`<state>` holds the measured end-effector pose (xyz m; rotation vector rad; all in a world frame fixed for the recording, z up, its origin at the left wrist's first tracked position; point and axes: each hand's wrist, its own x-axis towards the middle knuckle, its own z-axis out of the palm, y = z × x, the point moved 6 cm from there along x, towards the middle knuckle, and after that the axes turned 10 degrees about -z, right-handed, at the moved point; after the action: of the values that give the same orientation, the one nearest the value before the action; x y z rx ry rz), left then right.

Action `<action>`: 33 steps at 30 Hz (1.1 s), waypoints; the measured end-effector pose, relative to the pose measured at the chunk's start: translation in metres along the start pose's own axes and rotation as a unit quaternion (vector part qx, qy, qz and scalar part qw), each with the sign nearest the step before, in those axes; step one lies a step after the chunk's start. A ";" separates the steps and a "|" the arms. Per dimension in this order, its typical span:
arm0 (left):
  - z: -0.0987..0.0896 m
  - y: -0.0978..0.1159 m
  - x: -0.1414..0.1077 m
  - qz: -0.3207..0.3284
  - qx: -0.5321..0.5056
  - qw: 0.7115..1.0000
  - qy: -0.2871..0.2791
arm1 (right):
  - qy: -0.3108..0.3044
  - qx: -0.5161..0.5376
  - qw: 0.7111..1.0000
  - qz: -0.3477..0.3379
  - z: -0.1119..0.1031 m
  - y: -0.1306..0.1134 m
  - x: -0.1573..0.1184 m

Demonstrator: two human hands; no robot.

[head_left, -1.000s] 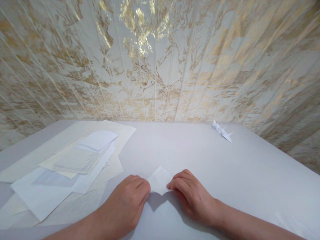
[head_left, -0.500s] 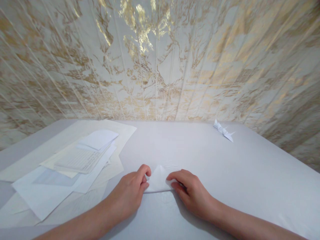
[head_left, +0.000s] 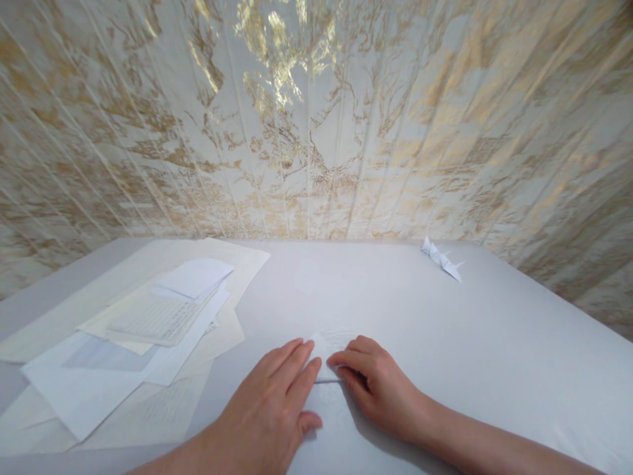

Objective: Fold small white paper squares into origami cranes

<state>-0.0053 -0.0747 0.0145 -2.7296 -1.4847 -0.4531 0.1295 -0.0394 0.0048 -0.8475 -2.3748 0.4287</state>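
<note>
Both hands' fingers [head_left: 297, 359] flat on folded paper [head_left: 324, 359]

I see one small piece of white paper [head_left: 324, 359] lying on the pale table, close to the near edge and about midway across it. It is folded, and what shows of it is a flat wedge whose point aims away from me toward the wall. Its surface looks plain and unmarked, nearly the same tone as the tabletop, so its edges are faint. Most of its left part is covered, and only the tip and a strip along its right side are visible. It lies flat, pressed against the table, with no corner lifted that I can make out.
</note>
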 end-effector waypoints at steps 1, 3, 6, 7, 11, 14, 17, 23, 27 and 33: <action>0.003 0.002 -0.002 0.001 -0.001 1.000 -0.027 | -0.001 0.003 1.000 0.000 0.000 0.000 0.000; 0.007 0.004 -0.005 -0.003 -0.012 0.998 -0.068 | -0.001 0.005 1.000 0.001 -0.001 -0.001 0.000; 0.012 0.002 -0.006 -0.014 -0.029 0.994 -0.105 | -0.002 0.007 1.000 0.003 -0.001 -0.002 0.001; 0.014 0.002 -0.006 -0.015 -0.032 0.993 -0.110 | -0.001 0.008 1.000 0.003 -0.001 -0.002 0.001; 0.017 0.001 -0.003 -0.019 -0.035 0.991 -0.126 | 0.000 0.010 1.000 0.004 -0.001 -0.002 0.001; 0.018 0.001 -0.001 -0.029 -0.044 0.987 -0.154 | 0.000 0.014 1.000 0.006 0.000 -0.001 0.001; 0.017 0.001 0.001 -0.049 -0.051 0.979 -0.192 | -0.015 0.014 1.000 0.019 0.001 0.001 0.001; 0.016 0.001 0.002 -0.070 -0.054 0.969 -0.231 | -0.024 0.017 0.999 0.031 0.001 0.001 0.000; 0.015 0.001 0.002 -0.066 -0.054 0.972 -0.221 | -0.018 0.017 0.999 0.029 0.001 0.001 0.000; 0.016 0.002 0.000 -0.061 -0.043 0.970 -0.231 | -0.017 0.016 0.999 0.028 0.002 0.002 0.001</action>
<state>0.0005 -0.0737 -0.0005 -2.9621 -1.7678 0.1414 0.1288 -0.0380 0.0030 -0.9002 -2.3736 0.5056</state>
